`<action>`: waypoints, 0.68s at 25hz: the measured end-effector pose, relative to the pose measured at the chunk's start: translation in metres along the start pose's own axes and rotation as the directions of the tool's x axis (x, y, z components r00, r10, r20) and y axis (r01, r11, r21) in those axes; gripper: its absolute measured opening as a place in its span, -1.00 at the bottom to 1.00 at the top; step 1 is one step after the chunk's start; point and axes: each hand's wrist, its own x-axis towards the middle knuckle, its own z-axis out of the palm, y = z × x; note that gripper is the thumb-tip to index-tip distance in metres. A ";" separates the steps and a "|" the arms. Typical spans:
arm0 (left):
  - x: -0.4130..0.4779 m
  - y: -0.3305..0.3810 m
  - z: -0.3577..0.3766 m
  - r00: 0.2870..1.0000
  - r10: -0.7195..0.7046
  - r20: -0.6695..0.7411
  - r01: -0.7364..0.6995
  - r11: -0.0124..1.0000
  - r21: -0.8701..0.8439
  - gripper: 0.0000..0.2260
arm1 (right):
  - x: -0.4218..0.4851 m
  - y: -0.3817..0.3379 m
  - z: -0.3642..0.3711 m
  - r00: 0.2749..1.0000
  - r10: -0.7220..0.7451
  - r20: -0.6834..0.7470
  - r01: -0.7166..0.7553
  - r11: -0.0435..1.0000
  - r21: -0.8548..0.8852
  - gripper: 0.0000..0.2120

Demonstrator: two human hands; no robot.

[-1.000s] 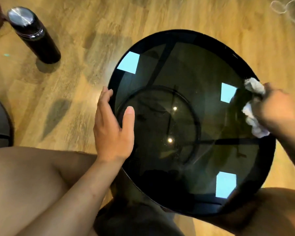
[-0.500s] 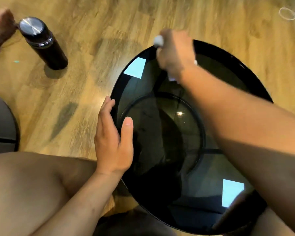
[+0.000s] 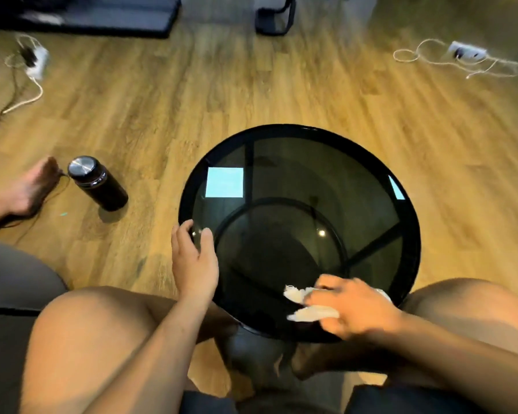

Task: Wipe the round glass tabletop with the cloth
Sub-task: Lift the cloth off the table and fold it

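The round dark glass tabletop (image 3: pixel 296 174) with a black rim stands between my knees on the wooden floor. My left hand (image 3: pixel 193 261) grips its left edge, fingers outside the rim and thumb on the glass. My right hand (image 3: pixel 356 306) presses a crumpled white cloth (image 3: pixel 305 312) onto the glass at the near right edge; the hand is blurred and covers most of the cloth. Bright square reflections show on the glass at upper left and right.
A black bottle with a steel cap (image 3: pixel 97 183) stands on the floor left of the table, beside a bare foot (image 3: pixel 30 189). Power strips with white cables lie at far left (image 3: pixel 33 61) and far right (image 3: pixel 467 52). Dark furniture (image 3: pixel 102 13) lines the back.
My right hand has swept the cloth from the right edge, across the far edge, down to the near edge. The view has lifted, showing more floor. The left hand keeps its grip.
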 end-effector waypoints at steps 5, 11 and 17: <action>-0.048 0.043 0.002 0.969 0.105 0.224 -0.090 0.993 -0.077 -0.73 | -0.042 0.084 -0.043 0.745 0.595 -0.302 -0.517 0.801 0.302 -0.78; -0.134 0.089 0.020 0.690 0.153 0.708 0.051 0.965 -0.258 -0.70 | -0.038 -0.006 -0.081 0.727 0.668 -0.157 0.198 0.014 0.980 -0.73; -0.156 0.091 0.004 0.625 0.238 0.743 0.115 0.914 -0.389 -0.60 | -0.048 -0.048 -0.084 0.880 0.473 0.033 0.280 -0.575 0.769 -0.66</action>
